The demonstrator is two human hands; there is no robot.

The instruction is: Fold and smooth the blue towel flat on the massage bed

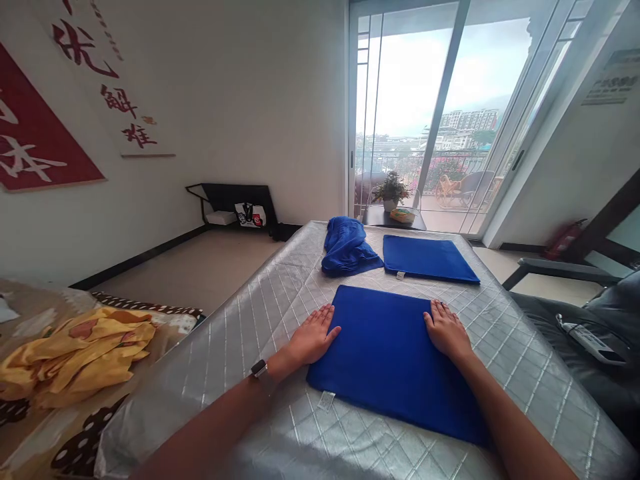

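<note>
A flat blue cushion (385, 360) with a small white tag lies on a silver quilted cover (240, 333). My left hand (313, 335) rests flat at its left edge, fingers stretched forward and thumb on the blue fabric. At the far right part of the cushion my right hand (447, 328) lies palm down, its fingers extended along the edge. Neither hand grips anything. Beyond them a second flat blue cushion (427, 259) lies on the right, and a crumpled blue cloth (347, 247) sits to its left.
To the left, a yellow cloth (80, 353) lies on patterned bedding. A dark armchair (560, 337) with a white power strip (593, 341) stands on the right. Behind the silver surface are a small table with a potted plant (393, 191) and a sliding glass door (435, 100).
</note>
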